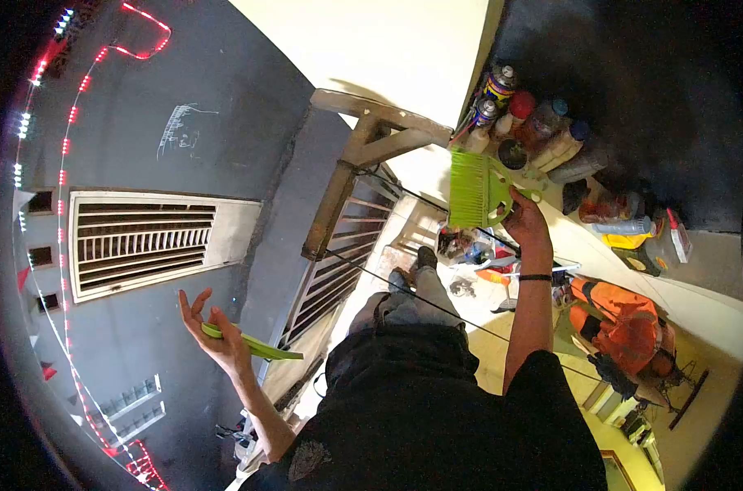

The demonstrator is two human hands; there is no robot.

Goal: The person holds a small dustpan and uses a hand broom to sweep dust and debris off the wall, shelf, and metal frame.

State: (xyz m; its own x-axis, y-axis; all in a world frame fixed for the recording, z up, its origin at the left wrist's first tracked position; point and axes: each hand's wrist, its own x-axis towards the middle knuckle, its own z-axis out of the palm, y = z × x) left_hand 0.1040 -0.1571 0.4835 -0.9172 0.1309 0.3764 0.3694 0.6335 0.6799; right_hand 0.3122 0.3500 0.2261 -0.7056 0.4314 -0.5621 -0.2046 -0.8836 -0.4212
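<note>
My right hand [527, 224] grips a lime-green hand brush [492, 192] by its handle side, with the bristles pointing left. The brush is up in the air, in front of the shelf of bottles. On the left, my left hand [224, 345] holds a thin lime-green flat piece [261, 349] between thumb and palm, its fingers partly spread. That piece is seen nearly edge-on, so its full shape is hidden. A dark band circles my right wrist.
Spray cans [501, 82] and bottles [561, 147] crowd a ledge at upper right. A metal railing [351, 237] and a wooden bracket [338, 196] stand ahead. A dark cord [420, 299] crosses before my body. An orange bag-like bundle [625, 323] is at right.
</note>
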